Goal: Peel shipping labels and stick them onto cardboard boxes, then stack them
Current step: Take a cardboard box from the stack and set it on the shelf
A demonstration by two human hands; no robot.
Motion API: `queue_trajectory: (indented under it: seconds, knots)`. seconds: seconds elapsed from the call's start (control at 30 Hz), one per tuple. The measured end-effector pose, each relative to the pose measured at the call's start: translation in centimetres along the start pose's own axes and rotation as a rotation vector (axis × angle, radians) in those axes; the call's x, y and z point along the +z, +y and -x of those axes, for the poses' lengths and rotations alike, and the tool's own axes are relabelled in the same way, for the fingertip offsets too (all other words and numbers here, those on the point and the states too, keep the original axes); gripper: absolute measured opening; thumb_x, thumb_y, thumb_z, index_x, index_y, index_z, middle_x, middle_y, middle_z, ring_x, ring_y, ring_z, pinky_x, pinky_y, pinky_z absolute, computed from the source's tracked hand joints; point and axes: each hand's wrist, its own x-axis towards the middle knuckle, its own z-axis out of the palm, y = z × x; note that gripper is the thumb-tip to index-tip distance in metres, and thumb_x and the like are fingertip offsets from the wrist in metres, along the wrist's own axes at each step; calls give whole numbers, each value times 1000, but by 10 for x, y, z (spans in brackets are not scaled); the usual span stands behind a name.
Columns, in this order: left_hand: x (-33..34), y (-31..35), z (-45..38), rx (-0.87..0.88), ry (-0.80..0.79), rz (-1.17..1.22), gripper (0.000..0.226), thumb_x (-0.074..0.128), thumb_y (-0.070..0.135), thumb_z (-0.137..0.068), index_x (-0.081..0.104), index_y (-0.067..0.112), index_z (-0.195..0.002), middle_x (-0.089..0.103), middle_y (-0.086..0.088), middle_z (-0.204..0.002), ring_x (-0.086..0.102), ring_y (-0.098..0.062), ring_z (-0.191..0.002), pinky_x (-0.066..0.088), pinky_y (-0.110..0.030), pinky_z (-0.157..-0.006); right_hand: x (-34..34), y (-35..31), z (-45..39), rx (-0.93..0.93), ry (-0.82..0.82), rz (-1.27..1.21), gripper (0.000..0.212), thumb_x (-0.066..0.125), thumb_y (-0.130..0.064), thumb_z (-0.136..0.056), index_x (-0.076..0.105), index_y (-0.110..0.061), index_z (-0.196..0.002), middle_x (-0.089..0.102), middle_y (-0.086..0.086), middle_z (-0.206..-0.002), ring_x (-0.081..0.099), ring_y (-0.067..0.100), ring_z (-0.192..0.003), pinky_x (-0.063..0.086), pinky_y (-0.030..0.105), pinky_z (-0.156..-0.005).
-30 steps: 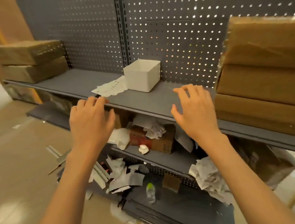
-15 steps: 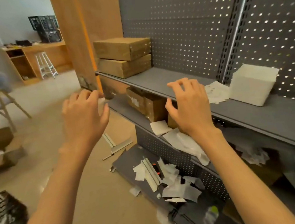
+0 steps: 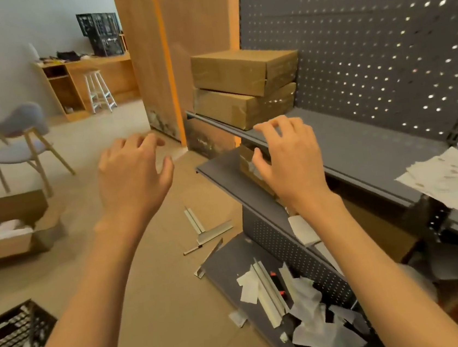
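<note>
Two brown cardboard boxes (image 3: 244,89) lie stacked at the left end of the grey top shelf (image 3: 361,146). My left hand (image 3: 131,176) hovers in the air left of the shelf, fingers loosely spread, holding nothing. My right hand (image 3: 288,152) hangs over the shelf's front edge just below the stack, empty, fingers loosely bent. Sheets of shipping labels (image 3: 451,179) lie on the shelf at the far right. Another cardboard box (image 3: 247,168) sits on the shelf below, partly hidden behind my right hand.
Peeled label backing scraps (image 3: 308,307) litter the bottom shelf. Metal strips (image 3: 205,227) and a pen lie on the floor. An open carton (image 3: 11,226), a chair (image 3: 18,140) and a black crate (image 3: 10,341) stand to the left. A wooden pillar (image 3: 152,59) rises behind.
The view has swung left along the shelf, from the right stack and white bin to the left stack of boxes. Both hands stay raised and empty, now nearer that left stack.
</note>
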Motion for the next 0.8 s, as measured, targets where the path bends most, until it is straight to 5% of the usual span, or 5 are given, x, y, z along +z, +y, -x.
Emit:
queue_trajectory:
  seconds: [0.8]
  knots:
    - [214,-47,-295,265,196,150,25,56,29,-86,65,9,-98,64,-15,-92,57,-38,-84,42,-41,-69,186,49,-257,92,130,170,30,52,-27,-88,62,-10,-111,59,10,-106,52,27,-101,38,35,-83]
